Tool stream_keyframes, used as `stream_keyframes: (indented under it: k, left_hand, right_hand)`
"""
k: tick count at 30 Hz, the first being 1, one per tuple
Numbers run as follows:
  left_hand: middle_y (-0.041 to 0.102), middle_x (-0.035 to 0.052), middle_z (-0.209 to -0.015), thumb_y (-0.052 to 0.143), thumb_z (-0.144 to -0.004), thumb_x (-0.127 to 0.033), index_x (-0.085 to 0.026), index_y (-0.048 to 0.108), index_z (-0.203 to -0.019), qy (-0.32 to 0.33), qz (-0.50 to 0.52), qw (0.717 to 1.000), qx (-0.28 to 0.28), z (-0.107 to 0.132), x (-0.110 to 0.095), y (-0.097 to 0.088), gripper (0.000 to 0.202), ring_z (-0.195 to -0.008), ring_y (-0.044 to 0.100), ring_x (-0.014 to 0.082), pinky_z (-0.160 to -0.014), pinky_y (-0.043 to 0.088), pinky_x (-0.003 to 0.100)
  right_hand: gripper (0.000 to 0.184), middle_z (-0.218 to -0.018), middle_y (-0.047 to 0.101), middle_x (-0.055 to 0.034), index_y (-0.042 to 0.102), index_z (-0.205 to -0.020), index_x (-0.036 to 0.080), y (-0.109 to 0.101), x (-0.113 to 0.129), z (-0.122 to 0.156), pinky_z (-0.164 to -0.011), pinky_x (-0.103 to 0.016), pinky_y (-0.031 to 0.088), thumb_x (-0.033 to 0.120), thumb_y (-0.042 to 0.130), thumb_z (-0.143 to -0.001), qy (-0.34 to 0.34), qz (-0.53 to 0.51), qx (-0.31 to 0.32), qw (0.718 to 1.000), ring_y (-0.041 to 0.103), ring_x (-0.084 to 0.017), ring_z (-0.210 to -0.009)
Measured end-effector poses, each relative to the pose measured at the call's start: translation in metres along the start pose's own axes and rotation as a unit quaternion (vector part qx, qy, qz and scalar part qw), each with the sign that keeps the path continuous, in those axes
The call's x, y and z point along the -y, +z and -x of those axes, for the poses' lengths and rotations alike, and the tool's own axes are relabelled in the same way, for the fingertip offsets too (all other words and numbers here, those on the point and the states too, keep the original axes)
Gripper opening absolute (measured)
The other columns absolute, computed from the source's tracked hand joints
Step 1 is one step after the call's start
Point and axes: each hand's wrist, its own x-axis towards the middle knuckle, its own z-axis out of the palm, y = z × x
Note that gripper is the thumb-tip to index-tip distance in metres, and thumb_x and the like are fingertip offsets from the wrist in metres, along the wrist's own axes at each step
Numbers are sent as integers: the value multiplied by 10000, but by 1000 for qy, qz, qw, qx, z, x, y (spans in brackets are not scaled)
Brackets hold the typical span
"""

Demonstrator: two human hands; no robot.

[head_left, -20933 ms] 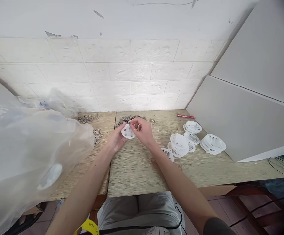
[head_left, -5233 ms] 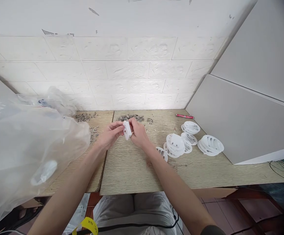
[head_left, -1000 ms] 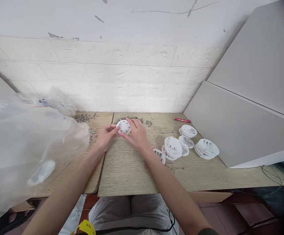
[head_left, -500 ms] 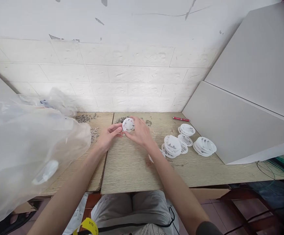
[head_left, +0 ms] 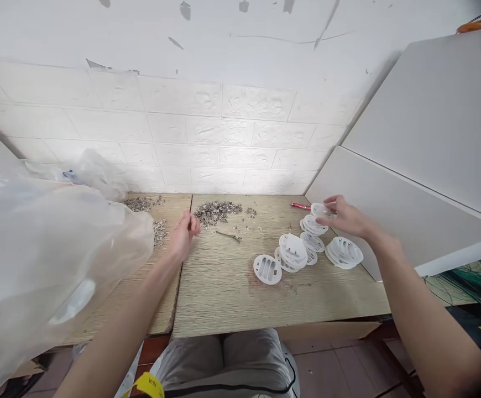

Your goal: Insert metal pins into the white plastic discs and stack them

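Note:
My right hand (head_left: 344, 215) is at the right rear of the table, with thumb and fingers pinched on a white round plastic disc (head_left: 317, 209). Just under that disc lies a small stack of similar discs (head_left: 314, 225). My left hand (head_left: 184, 235) rests near the seam between the table boards, its fingers curled closed; whatever is in them, if anything, is hidden. Beside it is a heap of small metal pieces (head_left: 215, 212). A thin, dark, stick-like tool (head_left: 228, 236) lies in front of that heap.
More slotted white discs lie at the right: a single one (head_left: 267, 269), a pile (head_left: 293, 250) and another stack (head_left: 344, 252). A red pen (head_left: 301, 206) is near the wall. Large plastic bags (head_left: 58, 243) fill the left, beside more metal pieces (head_left: 139, 204). A grey panel (head_left: 410, 199) bounds the right.
My right hand has carried the disc from the middle of the table over to the stacks at the right. My left hand has let go of it and curled its fingers. The stick-like tool now shows.

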Motion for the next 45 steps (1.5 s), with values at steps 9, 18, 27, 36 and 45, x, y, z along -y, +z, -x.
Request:
stream_keyframes:
  k: [9, 18, 27, 36, 45]
  left_hand:
    - [188, -76, -429, 614, -745, -671, -199, 416, -537, -41, 70, 997, -1, 0, -3, 1, 553, -390, 143, 65, -439, 92, 249]
    - [189, -68, -430, 612, -757, -644, -186, 496, -531, -35, 38, 997, -49, -1, -1, -1, 524, -393, 146, 63, -437, 95, 250]
    - [208, -62, -444, 554, -843, -534, -160, 529, -531, -47, -4, 996, -73, 1, -2, 1, 488, -407, 158, 59, -439, 109, 234]
    - [187, -70, -454, 594, -801, -551, -155, 510, -520, -52, 1, 995, -86, 1, -2, 4, 492, -409, 153, 51, -444, 99, 225]
    - [177, -74, -452, 599, -773, -564, -165, 512, -524, -51, -4, 995, -87, 1, 0, 4, 479, -411, 141, 57, -447, 94, 234]
  right_hand:
    - [541, -1205, 608, -158, 564, -1169, 210, 14, -16, 2, -877, -456, 491, 439, 675, -691, -2, 60, 98, 993, 507, -368, -1206]
    - [237, -1408, 477, -57, 729, -750, 265, 27, 4, 48, -934, -551, 410, 447, 585, -801, -155, 175, 86, 968, 415, -361, -1215]
    - [409, -1442, 445, -51, 739, -732, 229, 48, -5, 61, -884, -509, 432, 490, 463, -885, -173, 213, 28, 961, 433, -368, -1184]
    - [359, -1479, 375, -6, 733, -698, 236, 57, -15, 70, -890, -477, 445, 429, 493, -882, -203, 168, -31, 964, 430, -327, -1150]
    - [315, -1378, 477, -95, 716, -747, 214, 51, -22, 77, -859, -433, 460, 340, 487, -923, -251, 155, -195, 936, 486, -273, -1045]
